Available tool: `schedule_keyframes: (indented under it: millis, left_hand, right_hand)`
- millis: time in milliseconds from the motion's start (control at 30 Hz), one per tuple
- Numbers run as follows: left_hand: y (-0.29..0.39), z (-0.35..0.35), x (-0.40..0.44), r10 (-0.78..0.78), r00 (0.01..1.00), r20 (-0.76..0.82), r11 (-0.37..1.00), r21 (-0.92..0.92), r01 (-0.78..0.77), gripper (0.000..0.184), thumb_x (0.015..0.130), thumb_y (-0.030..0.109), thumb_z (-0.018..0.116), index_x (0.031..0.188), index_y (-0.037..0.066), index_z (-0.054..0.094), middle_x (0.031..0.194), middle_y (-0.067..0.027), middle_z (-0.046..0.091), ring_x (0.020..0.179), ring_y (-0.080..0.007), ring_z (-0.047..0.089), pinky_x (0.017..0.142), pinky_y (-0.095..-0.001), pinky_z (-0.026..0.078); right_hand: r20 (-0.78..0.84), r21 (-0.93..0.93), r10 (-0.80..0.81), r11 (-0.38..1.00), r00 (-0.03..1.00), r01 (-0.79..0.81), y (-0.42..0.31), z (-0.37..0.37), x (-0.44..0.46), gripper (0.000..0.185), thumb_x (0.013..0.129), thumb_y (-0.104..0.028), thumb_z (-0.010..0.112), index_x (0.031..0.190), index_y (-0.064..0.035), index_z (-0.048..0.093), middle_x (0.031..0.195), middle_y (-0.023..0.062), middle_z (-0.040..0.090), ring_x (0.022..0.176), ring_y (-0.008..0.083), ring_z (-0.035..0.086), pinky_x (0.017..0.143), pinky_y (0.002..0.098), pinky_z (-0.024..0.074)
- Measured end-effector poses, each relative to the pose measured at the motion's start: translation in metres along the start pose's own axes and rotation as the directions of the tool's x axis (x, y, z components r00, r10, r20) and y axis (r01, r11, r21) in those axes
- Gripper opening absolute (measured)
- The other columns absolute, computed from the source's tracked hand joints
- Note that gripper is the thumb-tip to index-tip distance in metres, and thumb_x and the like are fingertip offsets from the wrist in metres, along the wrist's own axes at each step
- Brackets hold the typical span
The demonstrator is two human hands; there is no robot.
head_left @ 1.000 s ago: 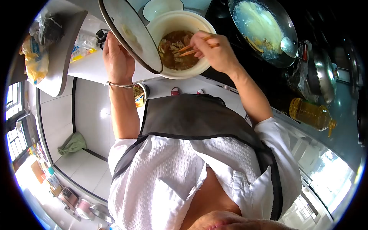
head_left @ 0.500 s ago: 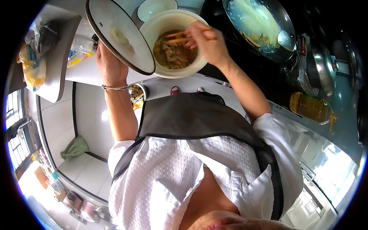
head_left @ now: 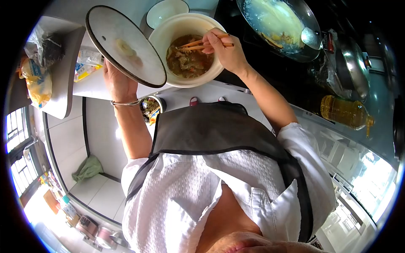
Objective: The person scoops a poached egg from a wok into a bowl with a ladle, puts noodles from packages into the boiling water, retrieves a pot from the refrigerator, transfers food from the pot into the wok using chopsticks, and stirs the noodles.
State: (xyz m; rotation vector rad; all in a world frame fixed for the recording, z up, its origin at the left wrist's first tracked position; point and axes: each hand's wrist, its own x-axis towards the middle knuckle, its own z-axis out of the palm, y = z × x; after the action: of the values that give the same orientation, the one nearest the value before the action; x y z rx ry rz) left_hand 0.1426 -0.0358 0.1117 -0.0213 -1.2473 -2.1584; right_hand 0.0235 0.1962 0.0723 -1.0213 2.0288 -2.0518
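Note:
A glass lid [head_left: 135, 50] with a dark rim is tilted beside a cream pot [head_left: 158, 36]. My left hand [head_left: 120, 82] holds this lid from behind, its fingers partly hidden by the glass. Brown stew with meat pieces [head_left: 190, 61] lies inside the pot. Over the pot's right side, my right hand [head_left: 225, 48] is closed on a pair of wooden chopsticks [head_left: 196, 45], whose tips touch the stew.
To the right, a pan [head_left: 314, 25] with pale contents and a ladle [head_left: 311, 38] sits on the dark stove. An oil bottle [head_left: 344, 113] lies nearer me. Behind the pot stands a white bowl [head_left: 166, 12]. Food packets [head_left: 86, 65] are at the left.
The lid and my left hand have shifted left in view, along with the pot. The chopsticks have moved from the pot's right part toward the left part of the stew.

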Motion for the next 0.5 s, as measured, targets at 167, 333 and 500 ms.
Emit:
schedule_keyframes:
  millis: [167,333,500]
  left_hand:
    - [0.001,0.005,-0.002,0.014,0.999,-0.029,1.0,0.024,-0.013,0.032,0.092,0.028,0.046,0.105,0.0,0.049,0.089,-0.0129,0.057,0.074,-0.0235,0.057,0.057,-0.0331,0.048]
    - [-0.002,0.007,0.001,0.001,1.0,-0.027,1.0,0.018,0.0,0.032,0.092,0.029,0.046,0.105,0.0,0.049,0.09,-0.0131,0.057,0.074,-0.0234,0.057,0.058,-0.0334,0.048]
    - [-0.002,0.01,-0.002,0.009,1.0,-0.022,0.999,0.043,-0.008,0.032,0.092,0.03,0.046,0.105,0.0,0.049,0.089,-0.0124,0.056,0.074,-0.0229,0.057,0.058,-0.0332,0.049]
  right_hand:
    - [0.106,-0.016,0.018,1.0,0.994,-0.016,-0.002,0.014,-0.002,0.024,0.093,-0.022,0.044,0.091,-0.0012,0.056,0.084,0.0033,0.057,0.067,0.0093,0.057,0.062,0.0197,0.0469]
    - [0.156,-0.106,-0.116,0.985,0.981,0.133,0.024,0.028,0.009,0.022,0.092,-0.021,0.046,0.09,0.0006,0.053,0.083,0.0029,0.056,0.067,0.0108,0.055,0.063,0.0219,0.0456]
    - [0.075,0.015,-0.024,1.0,0.997,0.023,0.023,0.018,0.004,0.022,0.092,-0.019,0.046,0.088,-0.0006,0.057,0.078,0.0055,0.058,0.066,0.0133,0.059,0.061,0.023,0.0473]
